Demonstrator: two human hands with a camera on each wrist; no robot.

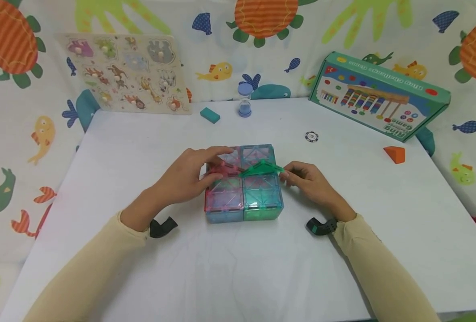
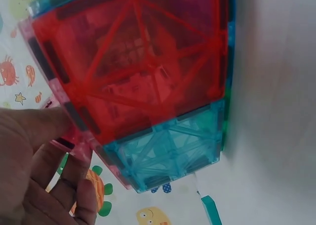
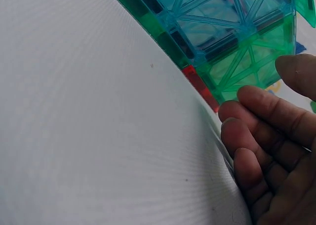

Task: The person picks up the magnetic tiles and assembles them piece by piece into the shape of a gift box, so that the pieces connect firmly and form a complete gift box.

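Observation:
A low block of see-through magnetic tiles [image 1: 223, 194], pink, blue and green, sits mid-table. On its top a red magnetic tile [image 1: 224, 169] and a green triangular magnetic tile [image 1: 262, 167] stand tilted, meeting near the centre. My left hand [image 1: 185, 174] reaches over the block's left side and holds the red tile between thumb and fingers. In the left wrist view, that tile [image 2: 74, 143] shows pink by the fingers. My right hand [image 1: 308, 181] is at the green tile's right tip, fingers loosely bent. A gap shows between its thumb [image 3: 296, 71] and index finger in the right wrist view.
At the back stand an animal peg puzzle board [image 1: 125, 74], a teal block [image 1: 210, 115], a blue sand timer [image 1: 244, 100] and a green game box [image 1: 379, 96]. A round black-and-white chip [image 1: 312, 137] and an orange wedge block [image 1: 395, 154] lie to the right.

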